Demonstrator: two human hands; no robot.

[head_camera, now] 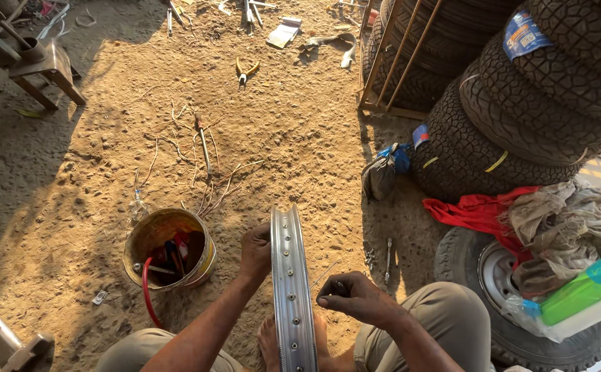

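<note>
A shiny metal wheel rim (291, 275) with spoke holes stands upright on edge between my knees on the sandy ground. My left hand (255, 249) grips the rim's left side near its top. To the right of the rim, my right hand (355, 296) has its fingers pinched on a thin metal spoke (325, 274) that points toward the rim. My bare foot (270, 342) rests at the rim's base.
A yellow bucket (150, 234) holding tools and a red hose sits left of the rim. Loose spokes (204, 165) and pliers (245, 69) lie on the ground ahead. Stacked tyres (521, 103), red cloth (476, 210) and a wheel (493, 275) crowd the right. A wooden stool (42, 65) stands far left.
</note>
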